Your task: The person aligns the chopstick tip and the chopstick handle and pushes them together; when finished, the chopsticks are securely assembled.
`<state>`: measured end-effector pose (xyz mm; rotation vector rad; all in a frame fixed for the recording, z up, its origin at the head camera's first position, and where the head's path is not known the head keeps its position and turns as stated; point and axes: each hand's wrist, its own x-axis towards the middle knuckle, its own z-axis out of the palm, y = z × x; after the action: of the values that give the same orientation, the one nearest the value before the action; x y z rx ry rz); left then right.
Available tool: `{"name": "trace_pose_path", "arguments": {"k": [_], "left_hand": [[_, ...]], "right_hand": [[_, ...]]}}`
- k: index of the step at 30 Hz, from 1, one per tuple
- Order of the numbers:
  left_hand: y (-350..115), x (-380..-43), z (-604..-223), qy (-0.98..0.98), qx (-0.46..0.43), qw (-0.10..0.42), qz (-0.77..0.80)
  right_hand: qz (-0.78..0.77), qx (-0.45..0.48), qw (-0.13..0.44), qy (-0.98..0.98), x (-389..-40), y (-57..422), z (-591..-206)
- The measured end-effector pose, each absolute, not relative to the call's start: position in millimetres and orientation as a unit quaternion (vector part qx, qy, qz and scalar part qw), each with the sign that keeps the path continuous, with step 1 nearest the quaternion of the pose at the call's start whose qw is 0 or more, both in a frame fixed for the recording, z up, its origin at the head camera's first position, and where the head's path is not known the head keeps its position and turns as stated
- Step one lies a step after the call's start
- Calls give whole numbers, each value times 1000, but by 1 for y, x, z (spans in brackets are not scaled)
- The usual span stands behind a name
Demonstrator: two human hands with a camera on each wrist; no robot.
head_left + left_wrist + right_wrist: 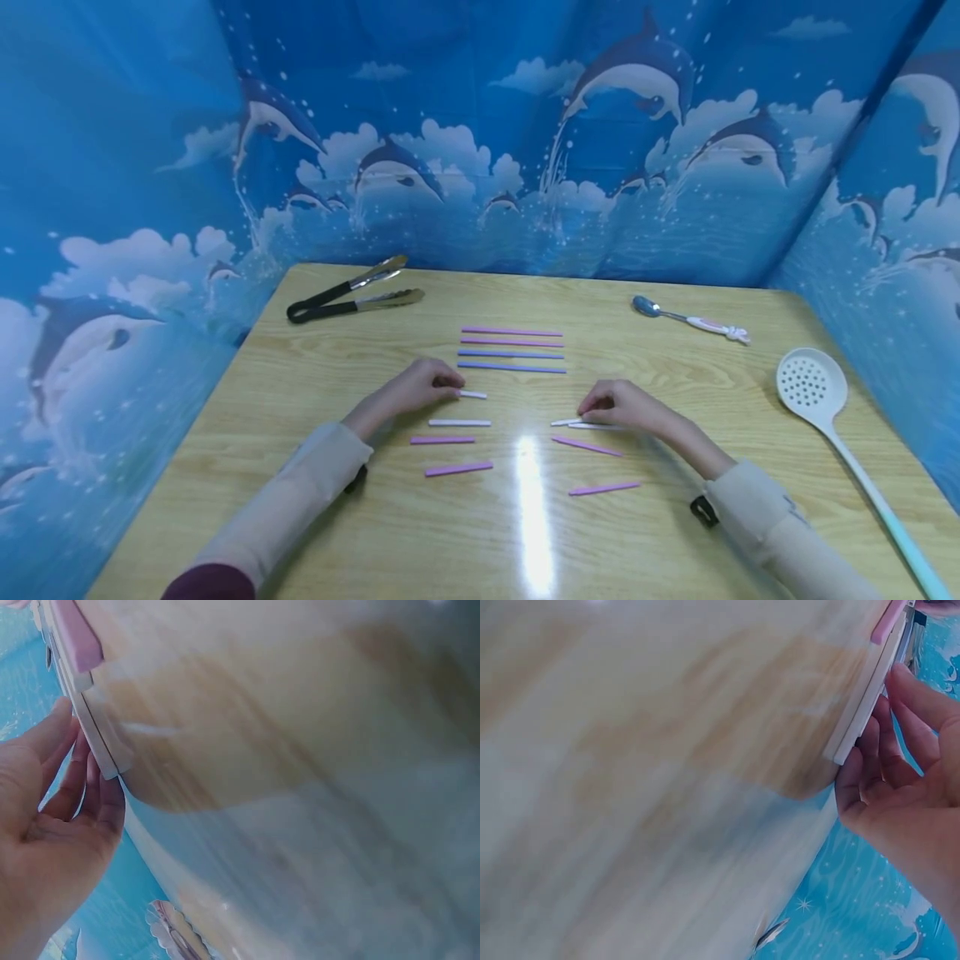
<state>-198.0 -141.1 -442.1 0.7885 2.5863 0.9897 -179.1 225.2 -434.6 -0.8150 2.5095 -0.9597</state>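
My left hand (425, 385) pinches one end of a short white stick (473, 395), its other end pointing right. Across from it, my right hand (617, 404) has thumb and fingertips on another white stick (564, 422), which overlaps a second white stick lying close along the table. A separate white stick (461, 423) lies below the left hand, with short purple sticks (442, 440) nearer the front. More purple sticks (588, 447) lie below the right hand. Beyond the hands, long blue sticks (512, 367) and long pink-purple sticks (512, 332) form a stack of parallel rows.
Black-handled tongs (352, 292) lie spread at the table's back left. A spoon (690, 319) with a pale handle is at the back right. Along the right edge lies a white skimmer (812, 387) with a mint handle. Dolphin-print curtain (480, 125) surrounds the wooden table (360, 533).
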Motion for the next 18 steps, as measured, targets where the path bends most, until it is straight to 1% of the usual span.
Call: {"name": "trace_pose_path", "arguments": {"k": [7,14,18], "left_hand": [[-140,-195,-439,895,273,139,324],[-141,-197,-442,895,311,117,297],[-141,-197,-443,896,313,111,294]], "right_hand": [[-332,-279,168,885,-174,229,-435],[-326,-284,158,888,-173,229,-434],[-319,-290,150,890,-173,228,-434]]}}
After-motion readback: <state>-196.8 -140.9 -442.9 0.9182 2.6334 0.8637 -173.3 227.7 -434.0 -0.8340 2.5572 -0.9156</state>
